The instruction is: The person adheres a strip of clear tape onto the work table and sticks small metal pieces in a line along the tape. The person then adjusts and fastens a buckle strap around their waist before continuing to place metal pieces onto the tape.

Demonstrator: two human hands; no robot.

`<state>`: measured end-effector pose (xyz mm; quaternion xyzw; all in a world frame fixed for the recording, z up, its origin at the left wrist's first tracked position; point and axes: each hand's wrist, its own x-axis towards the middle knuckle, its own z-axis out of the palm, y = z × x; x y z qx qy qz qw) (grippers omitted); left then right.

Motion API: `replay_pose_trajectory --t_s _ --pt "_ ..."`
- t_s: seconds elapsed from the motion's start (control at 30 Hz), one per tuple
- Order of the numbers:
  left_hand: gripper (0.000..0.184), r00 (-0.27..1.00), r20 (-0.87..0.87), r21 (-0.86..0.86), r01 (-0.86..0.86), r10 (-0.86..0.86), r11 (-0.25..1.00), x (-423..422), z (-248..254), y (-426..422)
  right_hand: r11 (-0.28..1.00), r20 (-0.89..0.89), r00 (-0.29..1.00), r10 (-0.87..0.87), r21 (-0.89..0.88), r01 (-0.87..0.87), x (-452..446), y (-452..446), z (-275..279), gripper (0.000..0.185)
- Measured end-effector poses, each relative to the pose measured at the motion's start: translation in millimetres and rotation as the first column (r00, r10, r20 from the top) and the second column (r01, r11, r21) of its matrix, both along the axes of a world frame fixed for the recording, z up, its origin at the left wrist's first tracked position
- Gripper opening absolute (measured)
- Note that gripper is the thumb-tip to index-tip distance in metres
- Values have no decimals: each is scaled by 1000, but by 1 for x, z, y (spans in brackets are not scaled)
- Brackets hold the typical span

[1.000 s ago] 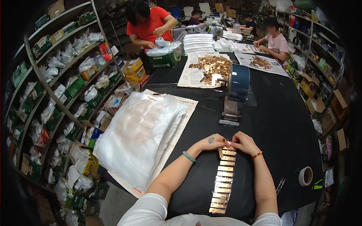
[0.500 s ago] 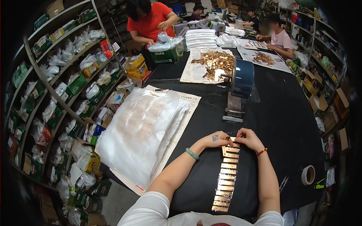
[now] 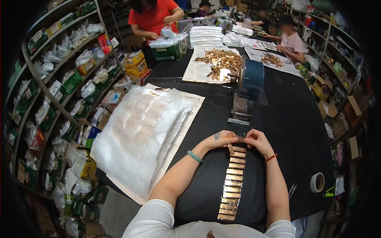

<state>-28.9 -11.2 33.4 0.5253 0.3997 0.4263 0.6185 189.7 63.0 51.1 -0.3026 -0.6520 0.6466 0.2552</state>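
On the black table lies a strip of clear film bearing a column of copper-coloured plates [image 3: 232,178]. At its far end, my left hand [image 3: 223,139] and my right hand [image 3: 257,142] pinch opposite ends of one small copper-coloured plate [image 3: 241,139]. Another narrow plate [image 3: 231,149] hangs down from under my left fingers. Just beyond my hands stands a dark blue roll on a metal holder [image 3: 252,79]. Further back, a heap of loose copper-coloured pieces [image 3: 222,63] rests on newspaper.
Stacked white translucent sheets [image 3: 135,139] lie on newspaper at the left. A tape roll [image 3: 317,182] and tweezers [image 3: 292,190] are at the right. A person in red [image 3: 152,20] handles bags in a green box [image 3: 166,51]. Other people sit further back. Packed shelves flank both sides.
Both hands have moved slightly away from the strip's far end, and the pinched plate now shows raised between them. The whole view has shifted a little.
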Motion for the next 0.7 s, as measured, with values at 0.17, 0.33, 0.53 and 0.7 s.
replay_pose_trajectory --t_s 0.17,0.33,0.53,0.7 --pt "23 997 -76 36 -22 24 999 2 1 0 999 51 999 14 40 -16 -7 -7 5 8" --pt "23 991 63 -114 -109 117 987 0 -3 4 877 187 980 -73 479 -27 -5 -13 15 13" --pt "20 995 53 -122 -81 88 989 -1 -1 3 721 187 968 -170 693 -7 3 -24 0 12" --pt "16 934 205 -196 -255 294 947 -6 12 2 740 185 969 -162 672 -5 10 -17 -1 11"
